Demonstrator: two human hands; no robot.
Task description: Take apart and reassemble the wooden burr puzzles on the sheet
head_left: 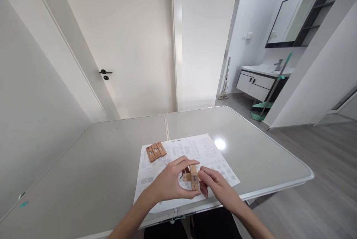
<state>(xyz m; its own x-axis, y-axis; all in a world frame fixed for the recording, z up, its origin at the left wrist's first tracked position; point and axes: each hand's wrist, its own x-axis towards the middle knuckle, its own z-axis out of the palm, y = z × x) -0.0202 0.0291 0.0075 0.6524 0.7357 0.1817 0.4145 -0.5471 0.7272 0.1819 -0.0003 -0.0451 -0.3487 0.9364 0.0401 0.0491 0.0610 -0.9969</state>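
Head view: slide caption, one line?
Left hand and right hand hold a cross-shaped wooden block assembly over a printed sheet, where three slotted wooden pieces lie side by side.

A white door [134, 38] with a black handle [104, 71] stands beyond the grey tabletop [83, 172], whose surface has a seam [167, 127] across it and a bright reflection at right. Past the doorway on the right, a mop [226, 79] leans upright near a white cabinet [258, 87] topped by a sink [256, 68] with a metal tap [278, 65]. Above hangs a dark-framed mirror [295, 16] with shelves [320, 18] beside it. A green-tipped pole [286, 61] slants before the cabinet, a green dustpan [257, 116] at its foot on the grey floor [320, 149].
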